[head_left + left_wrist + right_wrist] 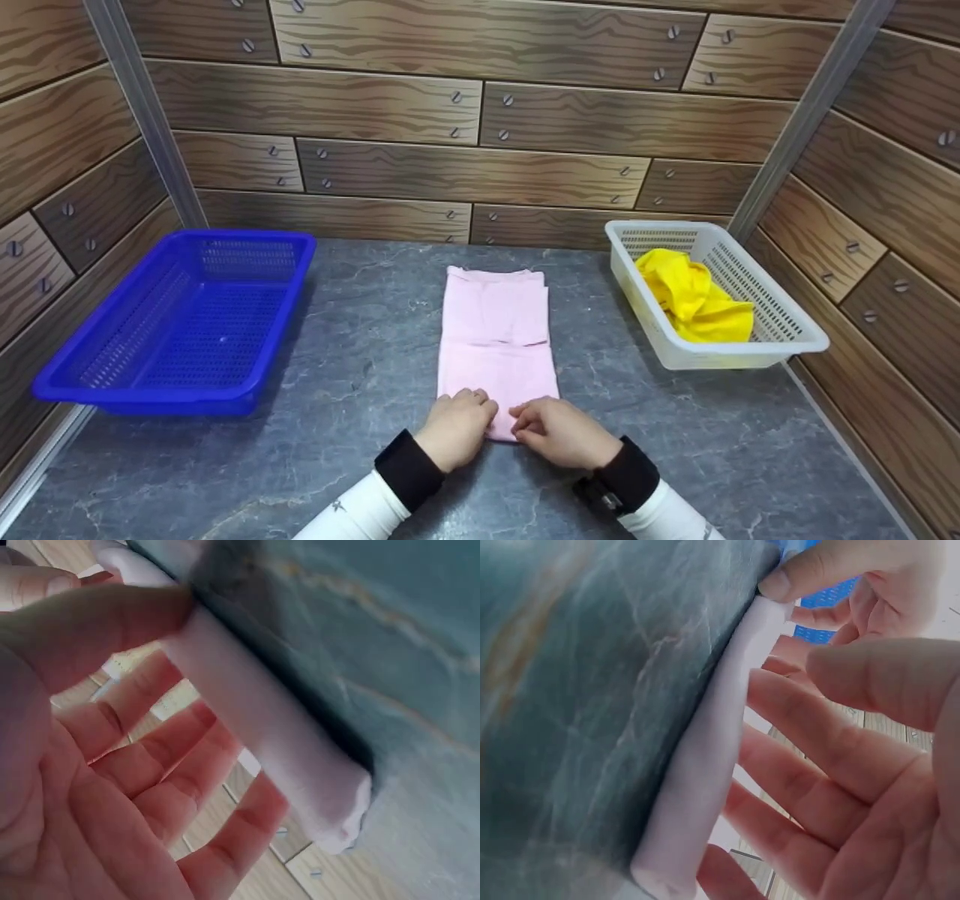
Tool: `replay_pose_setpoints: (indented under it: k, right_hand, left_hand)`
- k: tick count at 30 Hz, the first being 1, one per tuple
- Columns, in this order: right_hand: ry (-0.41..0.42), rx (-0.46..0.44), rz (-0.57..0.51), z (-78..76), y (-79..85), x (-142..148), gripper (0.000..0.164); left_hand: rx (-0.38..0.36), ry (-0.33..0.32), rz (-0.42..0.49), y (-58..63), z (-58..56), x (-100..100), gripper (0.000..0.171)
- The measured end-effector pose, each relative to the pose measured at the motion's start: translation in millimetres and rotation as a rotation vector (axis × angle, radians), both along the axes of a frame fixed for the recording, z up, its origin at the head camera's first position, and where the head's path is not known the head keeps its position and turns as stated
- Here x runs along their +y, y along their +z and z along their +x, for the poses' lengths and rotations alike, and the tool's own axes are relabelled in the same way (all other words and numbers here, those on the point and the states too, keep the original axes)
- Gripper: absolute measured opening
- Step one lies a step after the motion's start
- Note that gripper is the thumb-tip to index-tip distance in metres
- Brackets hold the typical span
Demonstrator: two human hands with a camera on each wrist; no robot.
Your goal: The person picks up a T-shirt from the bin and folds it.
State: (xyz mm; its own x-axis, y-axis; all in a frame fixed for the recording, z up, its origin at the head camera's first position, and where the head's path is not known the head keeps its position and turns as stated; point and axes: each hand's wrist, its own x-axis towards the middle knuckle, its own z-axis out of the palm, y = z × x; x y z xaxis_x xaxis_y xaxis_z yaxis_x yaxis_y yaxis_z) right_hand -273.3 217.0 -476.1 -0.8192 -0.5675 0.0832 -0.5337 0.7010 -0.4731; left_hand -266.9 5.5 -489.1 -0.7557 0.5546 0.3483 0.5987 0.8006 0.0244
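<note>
A pink garment (499, 322), folded into a long narrow strip, lies on the grey marbled table in front of me. Its near edge shows as a thick rounded fold (255, 727) in the left wrist view. On the left of that edge, my left hand (459, 427) pinches the fold, thumb low by the table and fingers over the cloth. My right hand (562, 431) is at the right of the same edge. Its fingers (802, 772) rest against the fold, while its thumb stands off the cloth in the right wrist view.
A blue perforated basket (172, 397) stands on the left of the table. At the right is a white perforated basket (645, 322) with a crumpled yellow cloth (694, 300) in it. Wood-patterned walls (480, 112) enclose the back and both sides.
</note>
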Motion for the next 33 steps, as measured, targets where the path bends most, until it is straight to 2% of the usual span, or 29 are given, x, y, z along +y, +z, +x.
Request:
replay_pose_setpoints:
  k: [2, 6, 8, 12, 15, 18, 21, 24, 26, 29, 31, 33]
  right_hand:
    - [0.009, 0.031, -0.009, 1.0, -1.7, 0.4, 0.016]
    - [0.000, 0.090, 0.014, 4.2, -4.9, 0.2, 0.050]
    - [-0.022, 0.103, 0.043, 5.8, -5.7, 0.7, 0.061]
    - [-0.080, 0.136, 0.101, 5.7, -6.6, 3.3, 0.048]
    - [-0.097, 0.171, 0.115, 3.2, -7.4, 5.3, 0.043]
    - [-0.100, 0.182, 0.126, 0.7, -7.1, 7.3, 0.044]
    - [-0.120, 0.196, 0.145, -0.4, -6.2, 10.6, 0.042]
    - [-0.138, 0.207, 0.150, -2.0, -2.8, 14.3, 0.038]
    - [-0.138, 0.185, 0.145, -2.8, 1.7, 17.0, 0.035]
    - [-0.111, 0.122, 0.141, -2.7, 13.0, 22.3, 0.031]
    - [-0.059, 0.055, 0.136, -1.4, 22.8, 27.1, 0.025]
    - [0.008, -0.039, 0.123, 1.0, 33.8, 32.4, 0.018]
  left_hand:
    - [0.006, 0.005, -0.013, 0.9, 0.3, 1.3, 0.006]
    - [-0.028, 0.012, -0.011, 3.3, -1.3, 2.0, 0.013]
    - [-0.034, 0.006, 0.014, 3.9, -2.9, 1.9, 0.013]
    - [-0.037, -0.024, 0.078, 2.5, -5.3, 0.0, 0.016]
    - [-0.069, -0.022, 0.050, 0.9, -4.9, -3.2, 0.033]
    - [-0.116, 0.025, -0.017, 0.5, -5.0, -5.6, 0.046]
    - [-0.138, 0.078, -0.059, 1.9, -6.8, -7.3, 0.043]
    - [-0.145, 0.092, -0.077, 5.3, -8.6, -10.3, 0.029]
    - [-0.172, 0.083, -0.061, 9.6, -9.0, -13.5, 0.020]
    - [-0.252, 0.053, -0.019, 21.1, -6.9, -19.4, 0.014]
    - [-0.335, 0.022, 0.009, 31.5, -4.2, -23.9, 0.012]
    - [-0.425, -0.037, 0.020, 43.1, -1.0, -29.0, 0.012]
